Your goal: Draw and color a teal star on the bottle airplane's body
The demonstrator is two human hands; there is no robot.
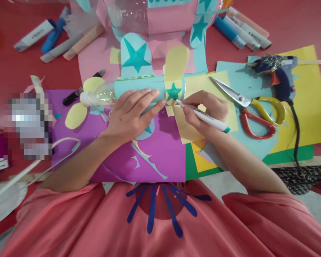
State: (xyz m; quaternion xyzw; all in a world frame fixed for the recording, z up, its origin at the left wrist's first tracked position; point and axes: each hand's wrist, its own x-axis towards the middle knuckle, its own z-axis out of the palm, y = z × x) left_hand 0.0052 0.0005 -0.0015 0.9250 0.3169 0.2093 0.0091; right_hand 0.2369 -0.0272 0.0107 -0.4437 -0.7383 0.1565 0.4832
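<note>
A clear plastic bottle (105, 93) lies on its side, wrapped in light blue paper (139, 85), with its cap end to the left. Yellow paper petals (76, 116) sit beside the cap. Near the bottle's right end is a yellow band carrying a green star (174, 92). My left hand (135, 114) rests on the blue wrap with its fingers spread. In my right hand (207, 109) is a white marker (211, 121) with a green end, its tip at the band just below the star. A blue paper wing with a green star (137, 55) stands out behind the bottle.
Open scissors (243, 101) and a glue gun (283, 76) with a black cord lie at the right on coloured paper. Markers (57, 34) are scattered at the back left, more markers (246, 30) at the back right. Purple paper (166, 157) lies beneath the bottle. A larger decorated bottle (128, 16) is behind.
</note>
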